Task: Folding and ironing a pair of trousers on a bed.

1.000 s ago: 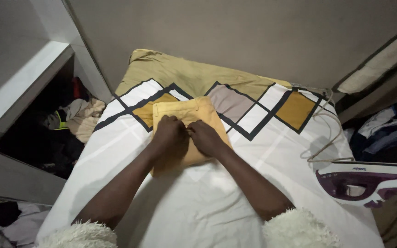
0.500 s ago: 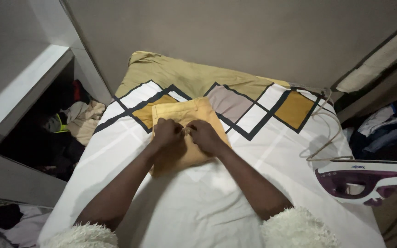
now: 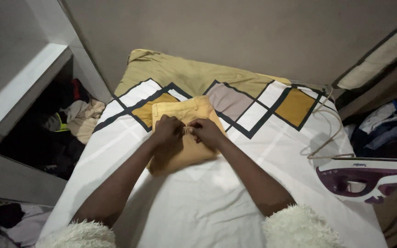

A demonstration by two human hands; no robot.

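Two bare hands meet at the middle of a folded mustard-yellow garment (image 3: 185,133) lying on a sheet-covered surface. The left hand (image 3: 167,131) is curled, knuckles up, its fingertips pinched on a small pale fastening at the garment's centre; the right hand (image 3: 207,132) is likewise closed, fingertips pinching the same spot from the other side. Both hands touch the cloth and nearly touch each other. What exactly the small fastening is cannot be told.

Materials: the garment is a smooth woven cloth, folded into a thick, roughly rectangular pad with a stitched band along its far edge. The sheet (image 3: 217,206) beneath is white cotton-like fabric, faintly creased, printed at its far end with diamond panels in ochre, beige and white, outlined in black. Beyond the print, an olive-tan cloth (image 3: 184,73) lies rumpled against the wall. Both forearms emerge from fluffy white sleeve cuffs (image 3: 295,227).

Surroundings: a purple-and-white steam iron (image 3: 364,177) rests at the right edge of the surface, well apart from the hands, with its beige cord (image 3: 329,133) looping across the sheet toward the wall. A dim shelf recess (image 3: 56,124) at left holds heaped clothing. More loose clothes lie at the far right.

The garment lies near the far half of the surface, overlapping the printed border, its near corners partly hidden under the wrists.
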